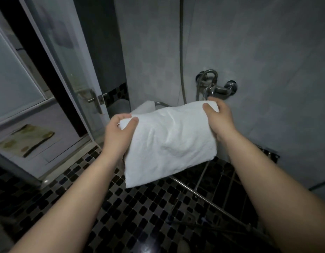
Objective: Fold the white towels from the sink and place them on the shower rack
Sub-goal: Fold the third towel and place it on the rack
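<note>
Two hands carry the load here. The left hand (118, 132), at left of centre, pinches one top corner of the folded white towel (169, 141), thumb on the near face and fingers curled behind. The right hand (218, 117), right of centre and a little higher in the frame, clamps the opposite top corner the same way.

The towel is stretched between them in mid-air, touching nothing else. Its long axis runs across the frame from left to right, rising slightly toward the right hand, and the folded body hangs down toward the bottom centre.

Directly under and to the lower right of the towel lie the chrome bars of the shower rack (209, 198), running diagonally toward the lower right corner. The right hand looks the nearer to those bars. Just behind the towel's upper left edge a second white towel (144, 107) shows, beside a curved chrome rail; the left hand is nearer to it. Whether that rail belongs to the same rack I cannot tell.

Setting the towel down probably means lowering both hands together, keeping the long axis level.

Further out, the mixer tap (220, 89) sits on the grey wall above the right hand, a glass door (66, 70) fills the left, and dark mosaic floor (121, 207) spreads below.
</note>
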Available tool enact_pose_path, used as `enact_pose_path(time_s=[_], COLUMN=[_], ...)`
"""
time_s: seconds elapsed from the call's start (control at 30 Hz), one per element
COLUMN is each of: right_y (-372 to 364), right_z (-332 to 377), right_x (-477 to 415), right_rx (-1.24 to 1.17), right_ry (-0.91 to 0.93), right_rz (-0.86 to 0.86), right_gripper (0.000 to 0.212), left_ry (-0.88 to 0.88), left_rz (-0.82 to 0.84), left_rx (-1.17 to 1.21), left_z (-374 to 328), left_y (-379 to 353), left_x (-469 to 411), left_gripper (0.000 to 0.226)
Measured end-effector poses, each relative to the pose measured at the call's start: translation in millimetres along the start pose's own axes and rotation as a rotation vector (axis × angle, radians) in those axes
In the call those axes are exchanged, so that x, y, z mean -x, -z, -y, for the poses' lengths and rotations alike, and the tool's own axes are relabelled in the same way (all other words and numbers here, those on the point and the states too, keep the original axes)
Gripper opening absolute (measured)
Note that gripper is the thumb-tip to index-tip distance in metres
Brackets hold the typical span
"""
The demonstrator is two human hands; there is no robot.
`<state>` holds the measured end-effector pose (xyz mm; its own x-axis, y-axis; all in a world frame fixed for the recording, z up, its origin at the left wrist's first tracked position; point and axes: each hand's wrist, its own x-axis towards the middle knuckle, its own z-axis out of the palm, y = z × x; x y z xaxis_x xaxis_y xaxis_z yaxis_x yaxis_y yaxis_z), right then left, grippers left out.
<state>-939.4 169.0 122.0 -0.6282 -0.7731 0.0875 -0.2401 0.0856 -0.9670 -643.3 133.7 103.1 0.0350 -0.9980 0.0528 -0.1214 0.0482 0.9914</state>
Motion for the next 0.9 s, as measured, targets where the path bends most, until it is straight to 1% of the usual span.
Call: enact_pose_path(time_s=[0.1, 0.27, 0.37, 0.47, 0.53, 0.63, 0.73, 0.9], right_y=[23, 55, 77, 93, 105, 123, 136, 131], right_z=[-5, -19, -36, -49, -58, -63, -69, -99], right_x=[-2, -13, -29, -46, -58, -76, -95, -116], right_rx=[0.003, 0.022, 0.059, 0.087, 0.103, 0.125, 0.151, 0.247], right_ry=[-0.007, -0.023, -0.043, -0.044, -0.043, -0.041, -0.04, -0.064], right_rz=[-0.042, -0.084, -0.077, -0.063, -0.06, -0.062, -0.067, 0.0], right_gripper=[0.03, 0.027, 0.033, 0.031, 0.029, 0.029, 0.032, 0.039], left_ry=[0.019, 0.091, 0.134, 0.2, 0.267, 0.37, 0.437, 0.532], left_rz=[0.068, 0.127, 0.141, 0.178, 0.252, 0.42, 0.508, 0.487], left_rx=[0.016, 0.054, 0.09, 0.142, 0.165, 0.292, 0.384, 0.32], left_z=[-3, -2, 6, 14, 18, 24, 30, 66], left_y=[-16, -51, -78, -100, -115, -132, -147, -168], left_x=[11, 26, 38, 50, 56, 60, 63, 86], left_gripper=[0.019, 0.022, 0.023, 0.025, 0.025, 0.024, 0.029, 0.034])
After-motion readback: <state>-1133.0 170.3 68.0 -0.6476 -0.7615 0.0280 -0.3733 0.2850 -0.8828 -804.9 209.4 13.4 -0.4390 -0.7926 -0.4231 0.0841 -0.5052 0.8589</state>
